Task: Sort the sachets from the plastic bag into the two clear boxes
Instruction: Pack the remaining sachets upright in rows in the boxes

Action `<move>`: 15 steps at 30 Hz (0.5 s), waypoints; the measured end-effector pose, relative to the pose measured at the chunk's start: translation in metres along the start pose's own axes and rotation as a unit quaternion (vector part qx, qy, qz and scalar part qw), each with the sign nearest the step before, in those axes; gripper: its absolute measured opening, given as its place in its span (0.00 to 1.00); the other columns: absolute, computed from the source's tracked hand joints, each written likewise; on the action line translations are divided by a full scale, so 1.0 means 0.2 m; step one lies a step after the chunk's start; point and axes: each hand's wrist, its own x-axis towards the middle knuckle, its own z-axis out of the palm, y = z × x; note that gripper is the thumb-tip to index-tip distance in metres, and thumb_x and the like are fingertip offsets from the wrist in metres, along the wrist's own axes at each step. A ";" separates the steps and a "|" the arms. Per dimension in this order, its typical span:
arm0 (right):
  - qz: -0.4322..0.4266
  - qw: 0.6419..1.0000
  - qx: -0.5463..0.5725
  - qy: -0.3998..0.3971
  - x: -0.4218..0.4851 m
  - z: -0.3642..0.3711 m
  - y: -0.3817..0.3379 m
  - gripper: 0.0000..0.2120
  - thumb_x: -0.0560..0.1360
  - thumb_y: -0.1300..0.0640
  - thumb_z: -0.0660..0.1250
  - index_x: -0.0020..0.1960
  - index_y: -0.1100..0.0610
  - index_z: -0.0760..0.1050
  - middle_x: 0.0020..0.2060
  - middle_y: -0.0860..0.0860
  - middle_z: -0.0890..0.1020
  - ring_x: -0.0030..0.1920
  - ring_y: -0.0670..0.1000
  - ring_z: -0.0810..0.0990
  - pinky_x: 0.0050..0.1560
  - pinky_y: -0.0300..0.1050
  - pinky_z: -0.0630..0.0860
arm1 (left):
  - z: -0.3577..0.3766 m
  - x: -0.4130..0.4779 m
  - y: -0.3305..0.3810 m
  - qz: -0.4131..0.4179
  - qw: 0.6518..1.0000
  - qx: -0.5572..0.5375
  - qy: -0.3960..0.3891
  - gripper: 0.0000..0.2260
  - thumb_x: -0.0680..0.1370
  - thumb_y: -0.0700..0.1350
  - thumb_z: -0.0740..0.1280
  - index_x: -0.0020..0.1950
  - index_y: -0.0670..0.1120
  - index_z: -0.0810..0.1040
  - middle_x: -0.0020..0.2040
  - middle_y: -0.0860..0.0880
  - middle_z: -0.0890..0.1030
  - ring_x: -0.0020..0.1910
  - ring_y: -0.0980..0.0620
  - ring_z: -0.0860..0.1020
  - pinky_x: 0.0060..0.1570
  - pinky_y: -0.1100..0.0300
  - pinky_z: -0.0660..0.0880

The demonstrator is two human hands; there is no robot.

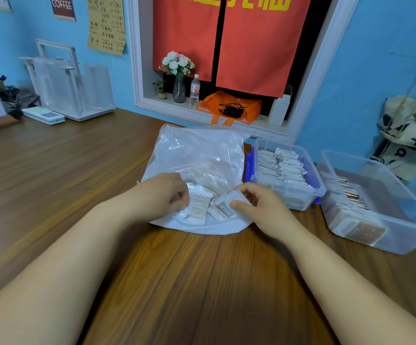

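We count one bag (202, 155) on the surface (177, 282) and two boxes, left box (299, 202) and right box (401, 241). Left hand (162, 195) pinches sachet one (198, 205) at the bag mouth. Right hand (261, 207) pinches sachet two (227, 198) just beside it.

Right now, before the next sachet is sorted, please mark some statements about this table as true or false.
1. The left hand and the right hand are both at the mouth of the plastic bag. True.
2. The left hand holds nothing. False: it grips a printed sachet.
3. The right hand pinches a small sachet. True.
4. The two clear boxes stand left of the bag. False: the near box and the far box stand to its right.
5. The far box is empty. False: it holds brown sachets.
6. The near box holds white sachets. True.
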 end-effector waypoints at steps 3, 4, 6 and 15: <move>0.005 0.999 0.037 0.013 -0.01 0.00 0.00 0.07 0.73 0.58 0.70 0.44 0.46 0.78 0.42 0.47 0.82 0.41 0.45 0.77 0.42 0.36 0.73 | -0.01 0.00 0.02 -0.016 0.997 -0.068 0.042 0.03 0.77 0.41 0.65 0.45 0.46 0.78 0.48 0.51 0.76 0.46 0.54 0.77 0.49 0.62 0.73; 0.007 0.999 0.048 0.021 -0.01 0.00 0.00 0.07 0.73 0.58 0.70 0.44 0.45 0.78 0.42 0.48 0.82 0.42 0.45 0.78 0.43 0.37 0.74 | 0.00 0.00 0.03 -0.026 0.993 -0.099 0.065 0.03 0.78 0.42 0.65 0.45 0.46 0.77 0.48 0.51 0.77 0.46 0.53 0.77 0.47 0.62 0.73; 0.007 0.996 0.083 0.040 -0.01 0.01 -0.02 0.07 0.73 0.59 0.70 0.45 0.47 0.78 0.43 0.48 0.82 0.43 0.47 0.79 0.44 0.40 0.76 | 0.01 0.00 0.05 -0.048 0.978 -0.167 0.117 0.03 0.78 0.42 0.63 0.46 0.47 0.76 0.46 0.50 0.79 0.45 0.52 0.77 0.44 0.63 0.72; 0.021 0.962 0.261 0.082 0.00 0.13 -0.14 0.03 0.74 0.64 0.68 0.46 0.59 0.75 0.37 0.51 0.78 0.32 0.41 0.79 0.34 0.37 0.79 | 0.05 0.01 0.18 -0.104 0.885 -0.399 0.215 0.04 0.80 0.44 0.62 0.49 0.47 0.76 0.34 0.42 0.80 0.33 0.54 0.80 0.45 0.58 0.80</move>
